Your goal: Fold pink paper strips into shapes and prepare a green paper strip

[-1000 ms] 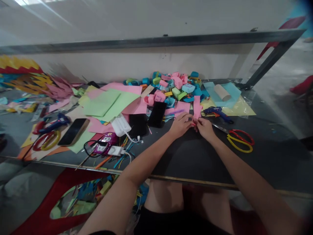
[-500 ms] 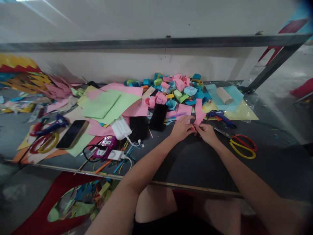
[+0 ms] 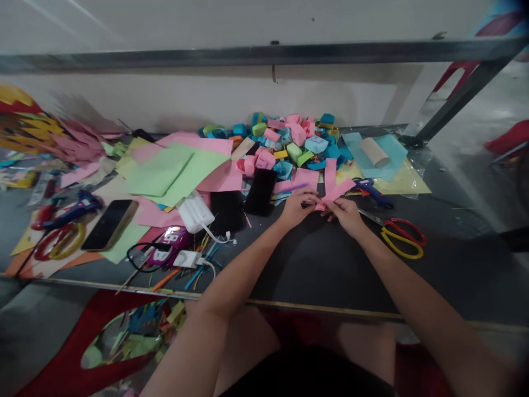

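Observation:
My left hand (image 3: pixel 298 207) and my right hand (image 3: pixel 346 214) meet over the dark table, both closed on a pink paper strip (image 3: pixel 336 190). One end of the strip slants up to the right, and another pink length stands upright behind it; whether they are one piece I cannot tell. Fingers cover the lower part of the strip. Just beyond the hands is a heap of small folded paper pieces (image 3: pixel 297 135) in pink, blue, green and yellow. Scissors (image 3: pixel 403 236) with red and yellow handles lie right of my right hand, near a blue glue gun (image 3: pixel 372 193).
Left of my hands lie two dark phones (image 3: pixel 261 192) (image 3: pixel 111 223), a white power adapter (image 3: pixel 188 259) with cable, and green paper sheets (image 3: pixel 165 171). A cardboard tube (image 3: pixel 374 153) rests on blue paper at the right. A metal bar (image 3: pixel 206 55) crosses behind the table.
The pink strip now shows an arm slanting right beside the upright length, where before only the upright length showed. My hands stay together on it. The whole view has shifted slightly.

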`<state>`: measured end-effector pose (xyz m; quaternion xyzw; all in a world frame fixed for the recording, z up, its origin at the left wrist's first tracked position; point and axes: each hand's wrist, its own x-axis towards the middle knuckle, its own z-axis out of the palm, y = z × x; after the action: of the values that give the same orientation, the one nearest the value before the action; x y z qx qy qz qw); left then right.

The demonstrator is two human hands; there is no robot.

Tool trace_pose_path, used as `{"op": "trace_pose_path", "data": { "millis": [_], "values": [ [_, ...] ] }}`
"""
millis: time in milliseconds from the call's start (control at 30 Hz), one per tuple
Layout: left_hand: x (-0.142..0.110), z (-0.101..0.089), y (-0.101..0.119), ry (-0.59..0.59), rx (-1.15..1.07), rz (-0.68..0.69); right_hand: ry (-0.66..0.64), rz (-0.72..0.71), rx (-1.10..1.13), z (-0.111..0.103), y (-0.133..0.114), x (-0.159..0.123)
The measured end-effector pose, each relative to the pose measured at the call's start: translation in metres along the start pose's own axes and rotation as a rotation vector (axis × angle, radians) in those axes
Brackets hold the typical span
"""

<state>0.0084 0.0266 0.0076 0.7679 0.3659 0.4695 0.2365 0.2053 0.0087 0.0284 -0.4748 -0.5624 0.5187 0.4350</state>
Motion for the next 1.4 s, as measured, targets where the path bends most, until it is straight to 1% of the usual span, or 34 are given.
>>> {"op": "trace_pose_path", "data": {
  "millis": [67,233,300,367,433,500,600,733,900,1000,1133,1400],
  "values": [
    [0.000,-0.001,-0.001,-0.020,-0.054,-0.017,-0.017,0.000,-0.003,0.001,0.000,0.001],
    [0.000,-0.001,-0.001,-0.036,-0.103,0.004,-0.098,0.003,0.002,0.001,-0.002,0.005],
    [0.000,-0.001,-0.001,-0.043,-0.108,-0.025,-0.119,0.002,-0.013,0.001,-0.002,0.006],
    [-0.002,0.000,-0.002,-0.035,-0.125,-0.093,-0.133,-0.012,-0.049,0.000,-0.002,0.006],
    [-0.003,0.000,-0.002,-0.008,-0.149,-0.184,-0.111,-0.039,-0.092,0.001,0.000,0.005],
    [-0.004,0.001,-0.004,0.019,-0.179,-0.265,-0.055,-0.064,-0.114,0.002,0.000,0.004],
    [-0.004,0.002,-0.004,0.048,-0.223,-0.305,0.014,-0.081,-0.098,0.005,-0.001,0.003],
    [-0.005,0.002,-0.002,0.103,-0.149,-0.244,0.018,-0.076,-0.083,0.007,-0.004,0.002],
    [-0.005,-0.001,0.002,0.045,-0.022,-0.029,0.042,-0.068,-0.052,0.008,-0.002,0.004],
    [-0.005,-0.002,0.003,0.041,0.053,0.051,0.043,-0.070,-0.055,0.008,-0.001,0.004],
    [-0.004,-0.002,0.003,0.048,0.145,0.079,0.030,-0.078,-0.057,0.006,-0.002,0.002],
    [-0.009,0.002,0.009,0.024,0.068,0.065,-0.011,-0.057,-0.032,0.003,-0.002,0.001]
  ]
}}
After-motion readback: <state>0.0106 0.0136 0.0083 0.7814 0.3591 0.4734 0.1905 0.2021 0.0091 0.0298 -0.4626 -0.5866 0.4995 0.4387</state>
